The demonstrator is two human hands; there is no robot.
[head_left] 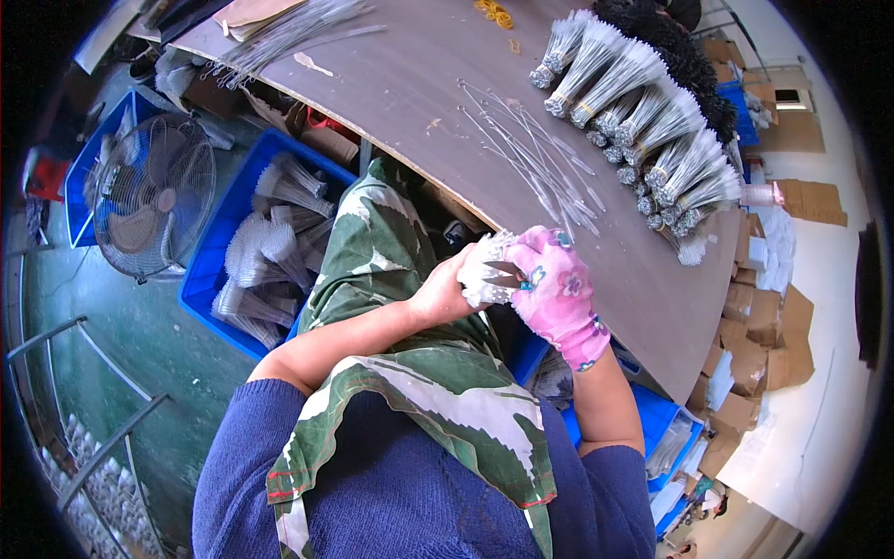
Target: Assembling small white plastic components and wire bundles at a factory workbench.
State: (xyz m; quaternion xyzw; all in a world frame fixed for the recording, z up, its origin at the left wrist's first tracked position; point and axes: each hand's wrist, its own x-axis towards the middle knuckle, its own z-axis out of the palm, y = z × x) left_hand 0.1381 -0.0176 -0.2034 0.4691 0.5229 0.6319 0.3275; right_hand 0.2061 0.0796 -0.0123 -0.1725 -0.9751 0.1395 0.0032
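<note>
My left hand (445, 291) is bare and closed around a bundle of thin wire brushes with white bristles (486, 272), held above my lap at the table's edge. A pink flowered glove covers my right hand (554, 284), which is closed on a small hand tool with two dark pointed jaws (504, 274). Those jaws are parted and lie against the bundle's white end; the tool's handles are hidden in the glove. Past my hands, loose thin wire brushes (535, 154) lie scattered on the grey-brown table (410, 102).
Bundled white brushes (643, 112) stand in rows at the table's right, beside black bristly bundles (684, 65). More wires (289, 42) and yellow rubber bands (494, 13) lie at the far side. At left are a blue bin (207, 296) of bundles and a fan (154, 197).
</note>
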